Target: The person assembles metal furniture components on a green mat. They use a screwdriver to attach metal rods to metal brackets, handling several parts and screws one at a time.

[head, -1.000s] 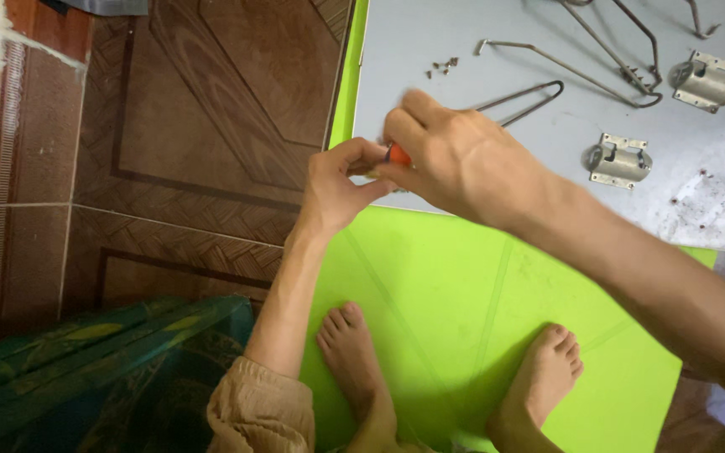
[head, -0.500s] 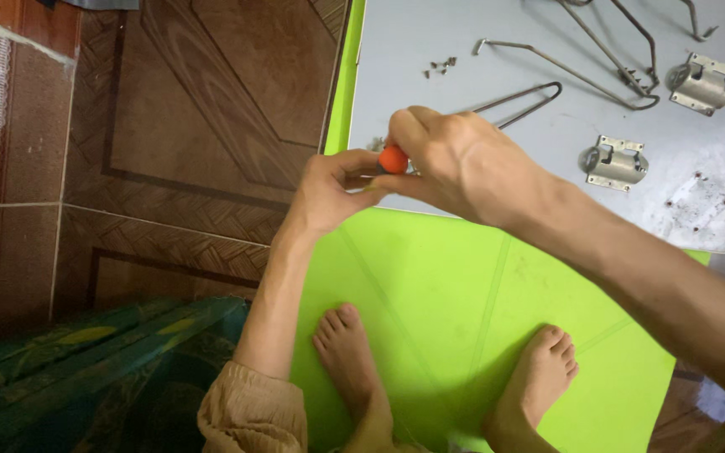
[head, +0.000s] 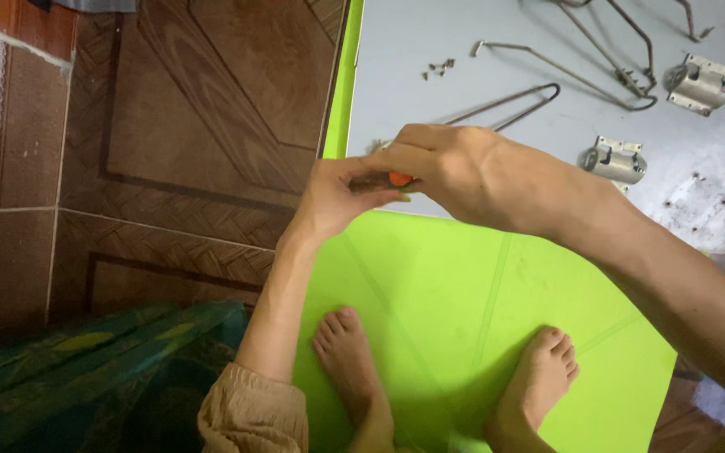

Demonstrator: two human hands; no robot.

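My right hand (head: 472, 172) is closed around an orange-handled screwdriver (head: 399, 179), of which only a bit of the handle shows. My left hand (head: 336, 195) pinches at the same spot, fingers against the tool near the front left corner of a pale grey board (head: 430, 33). What lies under the two hands is hidden. A bent metal wire leg (head: 513, 101) lies on the board just behind my right hand.
The board rests on a bright green mat (head: 463, 294) where my bare feet (head: 354, 369) stand. On the board lie two metal brackets (head: 616, 159), more wire legs (head: 597, 67) and several small screws (head: 440, 67). Brown patterned floor tiles (head: 195, 126) lie to the left, green patterned fabric (head: 86, 369) at lower left.
My right hand has rolled over the screwdriver and dropped slightly, hiding most of the orange handle. My left hand stays at the same spot.
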